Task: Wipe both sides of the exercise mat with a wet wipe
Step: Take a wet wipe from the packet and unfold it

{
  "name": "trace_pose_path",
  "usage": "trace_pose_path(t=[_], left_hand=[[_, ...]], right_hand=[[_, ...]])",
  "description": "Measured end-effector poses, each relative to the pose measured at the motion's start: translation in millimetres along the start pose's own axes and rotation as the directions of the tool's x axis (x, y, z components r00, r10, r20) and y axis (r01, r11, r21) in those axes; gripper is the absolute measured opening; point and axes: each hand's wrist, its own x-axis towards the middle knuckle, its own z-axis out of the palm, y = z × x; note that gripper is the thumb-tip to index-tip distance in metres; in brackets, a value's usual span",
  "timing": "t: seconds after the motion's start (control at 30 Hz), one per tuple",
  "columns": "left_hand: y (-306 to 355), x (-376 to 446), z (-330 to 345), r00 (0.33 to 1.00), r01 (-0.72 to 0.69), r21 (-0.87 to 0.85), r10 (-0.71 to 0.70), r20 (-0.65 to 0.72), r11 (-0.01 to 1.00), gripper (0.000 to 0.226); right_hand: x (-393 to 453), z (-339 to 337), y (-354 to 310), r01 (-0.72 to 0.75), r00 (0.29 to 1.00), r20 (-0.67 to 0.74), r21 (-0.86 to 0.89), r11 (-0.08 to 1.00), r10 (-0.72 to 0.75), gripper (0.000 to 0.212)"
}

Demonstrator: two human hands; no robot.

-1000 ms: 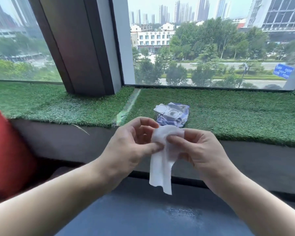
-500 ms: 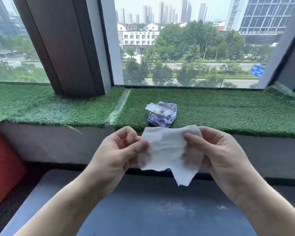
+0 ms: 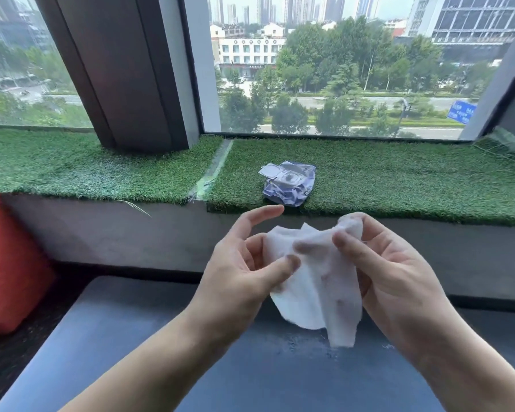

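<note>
Holding the wet wipe [image 3: 315, 281] up between both hands, right over the near end of the exercise mat [image 3: 191, 352]. The wipe hangs mostly top to bottom now, bunched at the upper right and trailing down to a ragged corner at the bottom, so its long axis runs roughly vertical with a slight lean to the right. My left hand [image 3: 244, 272] pinches the left edge with the thumb pressed on the front, while the index finger sticks out straight and loose. My right hand [image 3: 390, 275] is closed on the top right corner, thumb over the front, fingers curled behind.

The wipe is thin, white, soft and a bit see-through, full of creases. The mat is dark blue-grey, smooth and flat, running away from me toward the grey ledge wall [image 3: 101, 233], with a few pale flecks under the wipe. Above that sits fuzzy green fake turf [image 3: 399, 179], with a crumpled purple wipes pack [image 3: 289, 185] on it, white flip lid open. Something red and soft-looking [image 3: 9, 263] sits at the far left.

Compared with 0.5 s ago, the wipe was stretched wide and flat between my hands; now it's scrunched and drooping, and my left index finger has lifted off.
</note>
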Motion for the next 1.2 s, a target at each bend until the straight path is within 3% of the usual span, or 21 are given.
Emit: trace_pose_path(t=[0.17,0.27,0.37,0.47,0.53,0.67,0.77,0.87,1.0,1.1,1.2], left_hand=[[-2.3,-0.1,-5.1,0.998,-0.061,0.11,0.06,0.012,0.992,0.024],[-7.2,-0.9,-8.4,0.999,-0.033,0.118,0.031,0.019,0.992,0.019],[-9.3,1.8,-5.8,1.0,0.017,-0.091,-0.018,-0.007,0.996,0.025],[-10.2,5.3,-0.8,0.991,0.074,-0.376,-0.11,-0.076,0.924,0.025],[-11.5,3.5,2.8,0.984,0.141,-0.481,-0.177,-0.03,0.865,0.035],[-15.1,-0.7,7.8,0.984,0.179,-0.358,-0.162,0.077,0.916,0.051],[-18.7,4.0,4.3,0.981,0.165,-0.327,-0.189,-0.044,0.931,0.037],[-23.3,7.4,-4.7,0.946,0.23,-0.42,-0.302,-0.114,0.878,0.027],[-19.8,9.4,-17.8,0.895,0.404,-0.564,-0.437,0.082,0.721,0.036],[-21.4,10.9,-20.7,0.949,0.286,-0.486,-0.316,0.02,0.826,0.033],[-23.7,7.5,-20.3,0.997,0.056,-0.284,-0.069,-0.035,0.957,0.057]], right_hand=[[-1.6,-0.3,3.1,0.058,0.996,-0.059,-0.092,0.994,-0.064,0.03],[-3.2,0.6,1.4,0.111,0.989,-0.075,-0.181,0.977,-0.126,0.036],[-4.4,3.0,-3.0,0.145,0.982,-0.088,-0.211,0.967,-0.166,0.023],[-4.5,6.2,-2.2,0.117,0.984,-0.112,-0.192,0.974,-0.14,0.022],[-3.8,9.6,0.6,0.136,0.98,-0.115,-0.21,0.968,-0.163,0.022],[-2.3,13.6,7.1,0.154,0.977,-0.118,-0.179,0.972,-0.177,0.019],[-2.2,11.9,6.2,0.172,0.964,-0.178,-0.147,0.974,-0.197,0.02],[-1.3,8.0,0.7,0.205,0.944,-0.226,-0.167,0.964,-0.24,0.014],[2.1,-3.2,1.9,0.175,0.927,-0.308,-0.151,0.973,-0.215,0.022],[5.3,-10.1,7.9,0.154,0.919,-0.333,-0.186,0.97,-0.209,0.029],[7.0,-17.1,8.8,0.11,0.959,-0.245,-0.139,0.984,-0.141,0.029]])
